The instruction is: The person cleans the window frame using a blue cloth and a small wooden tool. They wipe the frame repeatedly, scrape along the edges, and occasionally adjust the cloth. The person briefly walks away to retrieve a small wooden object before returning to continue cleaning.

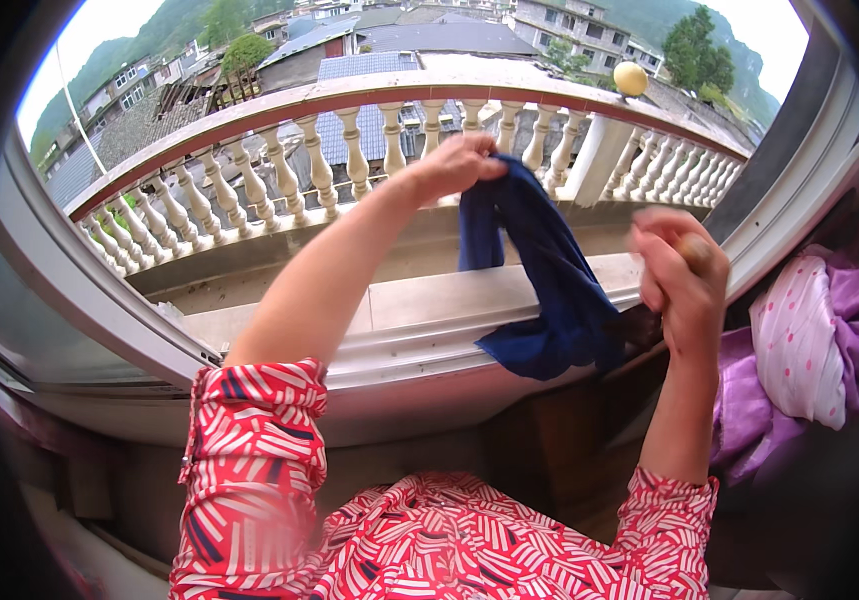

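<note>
My left hand (463,163) stretches out over the window sill and pinches the top of a dark blue cloth (549,255). Two folds hang from that grip, one on the outer side. The longer fold drapes across the white window track (414,352), and its lower end spreads out on the inner side. My right hand (681,274), slightly blurred, is raised to the right of the cloth with its fingers curled. A rounded brown end (694,253), perhaps of a handle, shows within its grip; blur hides what it is.
The sliding window frame (106,300) curves along the left. Beyond the sill (429,296) stands a balustrade (320,169) with a round finial (630,79) on its rail. A bunched purple curtain (756,397) with a pale dotted section (801,341) hangs beside my right arm.
</note>
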Tool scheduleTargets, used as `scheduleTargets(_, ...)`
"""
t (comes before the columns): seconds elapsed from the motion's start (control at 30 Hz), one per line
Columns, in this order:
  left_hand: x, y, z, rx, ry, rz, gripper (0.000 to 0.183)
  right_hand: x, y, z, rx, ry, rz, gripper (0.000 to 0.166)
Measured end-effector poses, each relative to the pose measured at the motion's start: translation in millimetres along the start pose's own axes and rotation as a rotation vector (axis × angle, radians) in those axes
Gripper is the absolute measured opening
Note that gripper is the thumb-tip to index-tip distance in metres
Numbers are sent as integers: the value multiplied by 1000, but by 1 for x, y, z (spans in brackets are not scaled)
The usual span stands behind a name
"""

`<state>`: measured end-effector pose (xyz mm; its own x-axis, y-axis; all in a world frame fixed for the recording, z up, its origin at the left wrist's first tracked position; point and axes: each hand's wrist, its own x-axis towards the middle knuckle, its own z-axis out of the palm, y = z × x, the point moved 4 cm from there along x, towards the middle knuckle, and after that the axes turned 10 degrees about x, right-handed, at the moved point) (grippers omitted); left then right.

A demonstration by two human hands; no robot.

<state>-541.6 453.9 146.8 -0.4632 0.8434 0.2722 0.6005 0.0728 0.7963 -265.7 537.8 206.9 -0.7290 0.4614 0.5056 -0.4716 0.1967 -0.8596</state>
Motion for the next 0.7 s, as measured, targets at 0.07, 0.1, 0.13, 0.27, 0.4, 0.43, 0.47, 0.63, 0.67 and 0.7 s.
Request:
scheduleTargets(0.07, 6, 46, -21, 81, 63, 93, 18, 35, 7, 16, -263, -57, -21, 39)
scheduleTargets(0.1, 3, 68, -30, 12, 34, 113, 23, 51, 21, 22, -335, -111, -54, 47)
scheduleTargets(0.13, -3, 85, -42, 47, 44, 137, 24, 62, 31, 36, -382, -185, 63, 47)
scheduleTargets(0.27, -14, 115, -83, 216, 120, 222, 35, 97, 49, 68, -462, -329, 176, 27)
scheduleTargets(0.4, -39, 91, -124, 306, 112, 154, 47, 145, 13, 64, -526, -302, -211, 12)
scheduleTargets(0.43, -57, 89, -124, 234, 58, 121, 47, 142, -11, 79, -482, -283, -258, 14)
scheduleTargets(0.47, -65, 79, -123, 125, 8, 123, 45, 145, -28, 91, -650, -272, -423, 15)
scheduleTargets(0.63, -116, 37, -134, 45, 77, 59, 38, 164, -75, 149, -723, -270, -674, 20)
scheduleTargets(0.67, -122, 33, -135, -17, 108, 32, 39, 167, -81, 150, -727, -258, -687, 21)
scheduleTargets(0.7, -129, 28, -135, -33, 110, 4, 40, 171, -80, 154, -742, -246, -697, 21)
